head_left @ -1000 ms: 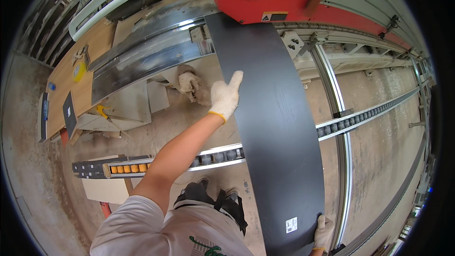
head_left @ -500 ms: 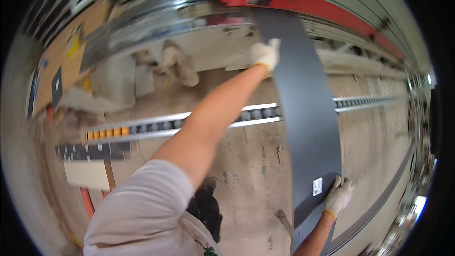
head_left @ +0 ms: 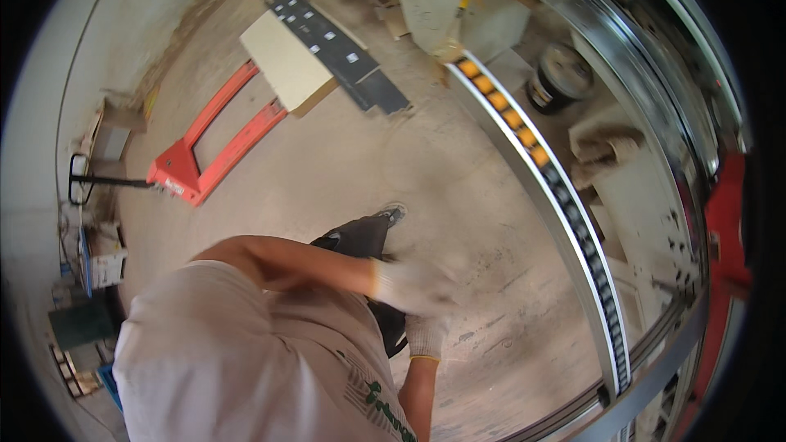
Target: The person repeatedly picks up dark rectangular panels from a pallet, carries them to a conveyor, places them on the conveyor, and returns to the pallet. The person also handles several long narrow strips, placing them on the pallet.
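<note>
My left hand (head_left: pixel 417 286), in a white knitted glove with a yellow cuff edge, is in front of my body and smeared by motion. Just below it is my right hand (head_left: pixel 426 336), gloved alike, its fingers mostly hidden behind the left. The two gloves overlap in the picture; whether they touch I cannot tell. No panel shows in either hand. Farther ahead, long dark panels (head_left: pixel 327 42) with small white labels lie at a cream-coloured slab stack (head_left: pixel 282 61).
A red pallet jack (head_left: pixel 176 170) has its forks toward the slab stack. To the right runs a roller track (head_left: pixel 565 200) with orange and black rollers. Beyond it are a dark bucket (head_left: pixel 561 80) and a red machine part (head_left: pixel 727 229). My shoe (head_left: pixel 395 212) is on the concrete floor.
My view has swung left, toward the pallet jack and labelled panels. Both hands have left the long dark grey panel and come together before my body.
</note>
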`<state>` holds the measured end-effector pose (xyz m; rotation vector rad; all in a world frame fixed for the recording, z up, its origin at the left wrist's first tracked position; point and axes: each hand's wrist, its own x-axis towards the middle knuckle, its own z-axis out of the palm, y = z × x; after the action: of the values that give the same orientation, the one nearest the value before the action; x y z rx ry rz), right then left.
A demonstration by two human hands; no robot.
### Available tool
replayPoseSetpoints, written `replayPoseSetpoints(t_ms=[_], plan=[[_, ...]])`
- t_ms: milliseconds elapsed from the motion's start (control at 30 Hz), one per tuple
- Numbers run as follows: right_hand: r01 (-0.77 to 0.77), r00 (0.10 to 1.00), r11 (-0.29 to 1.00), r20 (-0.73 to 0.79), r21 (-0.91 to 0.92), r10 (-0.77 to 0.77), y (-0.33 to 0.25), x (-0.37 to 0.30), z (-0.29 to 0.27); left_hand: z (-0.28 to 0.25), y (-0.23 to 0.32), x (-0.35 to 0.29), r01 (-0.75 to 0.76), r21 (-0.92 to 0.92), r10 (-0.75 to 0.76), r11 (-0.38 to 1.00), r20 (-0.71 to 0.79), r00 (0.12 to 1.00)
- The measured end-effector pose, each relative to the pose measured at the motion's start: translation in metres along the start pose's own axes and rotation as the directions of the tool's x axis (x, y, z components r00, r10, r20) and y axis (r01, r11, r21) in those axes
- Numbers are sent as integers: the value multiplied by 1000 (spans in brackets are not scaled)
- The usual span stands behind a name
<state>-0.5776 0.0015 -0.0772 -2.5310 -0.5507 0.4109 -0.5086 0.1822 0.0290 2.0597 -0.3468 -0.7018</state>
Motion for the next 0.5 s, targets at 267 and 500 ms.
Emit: replayPoseSetpoints(t_ms=[267,500], plan=[[-84,896,910,369,-407,248,-18,137,-24,-131,-219,-123,385,20,-310,923,-554,773],[-89,936,937,293,-338,194,-153,342,119,-221,-396,-140,237,-120,-265,964,-490,831]])
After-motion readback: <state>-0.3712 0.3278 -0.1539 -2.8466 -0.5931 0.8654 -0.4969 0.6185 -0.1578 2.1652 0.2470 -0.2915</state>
